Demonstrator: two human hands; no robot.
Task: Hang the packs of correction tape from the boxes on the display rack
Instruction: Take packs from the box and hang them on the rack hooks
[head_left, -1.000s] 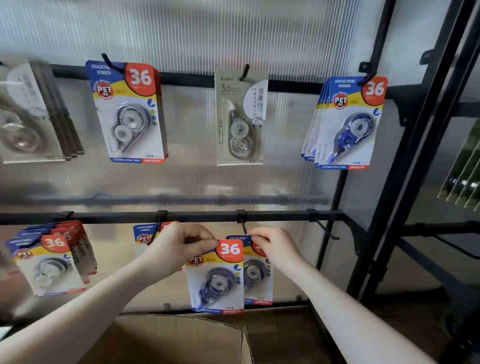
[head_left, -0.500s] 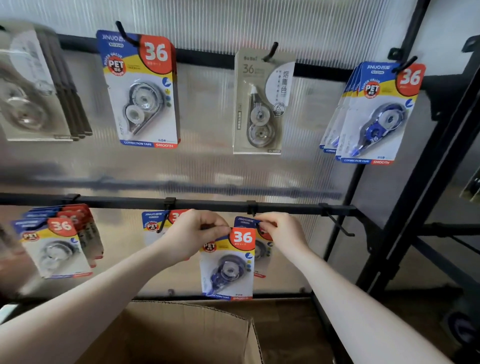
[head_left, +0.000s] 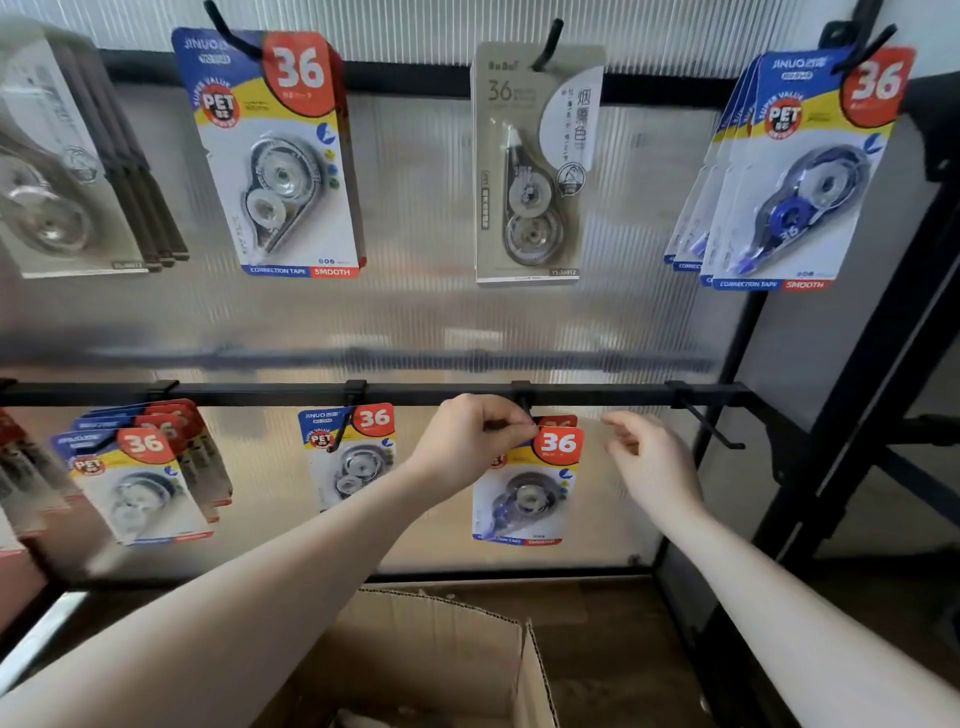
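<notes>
On the far left of the display rack, a bunch of packs already hangs from the low bar. Next along, one pack with a clear tape hangs on its own hook. Up on the top bar more packs are hung too, like the grey pack in the middle.

The left hand pinches the top of a blue correction tape pack, right by the middle hook on the low bar. Another pack sits just behind it. I cannot tell if the pack's hole is fully on the hook.

The right hand is off the pack, just beside it, fingers loose and holding nothing.

The far right hook is bare. Below sits an open cardboard box; what is in it is hidden. So lots is done, and likely more packs are left.
</notes>
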